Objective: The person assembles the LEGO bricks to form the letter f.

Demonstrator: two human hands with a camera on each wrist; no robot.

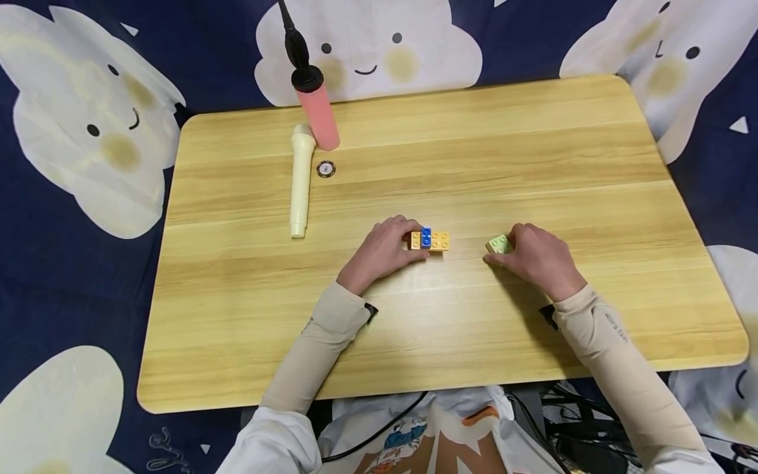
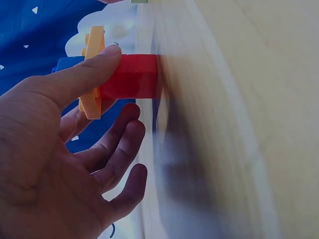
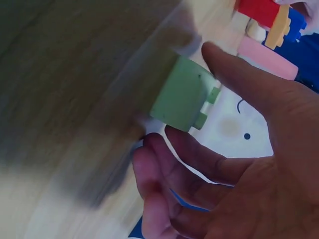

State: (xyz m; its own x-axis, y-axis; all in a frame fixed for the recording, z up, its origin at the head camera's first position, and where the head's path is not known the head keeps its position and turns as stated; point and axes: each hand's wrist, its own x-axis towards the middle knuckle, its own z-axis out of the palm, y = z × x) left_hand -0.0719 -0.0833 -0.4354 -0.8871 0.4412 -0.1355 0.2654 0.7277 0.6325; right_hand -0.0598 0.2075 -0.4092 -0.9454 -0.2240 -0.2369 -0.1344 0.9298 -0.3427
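Observation:
My left hand (image 1: 387, 245) pinches a small stack of toy building bricks near the middle of the table. A red brick (image 2: 133, 77) forms its base, a longer yellow brick (image 1: 440, 241) lies across it, and a narrow blue brick (image 1: 426, 237) tops it. The thumb presses the near side in the left wrist view; the other fingers are spread and loosely bent. To the right, my right hand (image 1: 540, 255) holds a light green brick (image 3: 183, 94) between thumb and index finger, studs up, at the table surface. A gap separates the green brick from the stack.
Farther back on the wooden table (image 1: 533, 145) lie a cream microphone-shaped object (image 1: 301, 184), a pink pump (image 1: 320, 118) with a black handle, and a round dark chip (image 1: 326, 169). A dark blue cloth with white clouds (image 1: 367, 52) surrounds the table.

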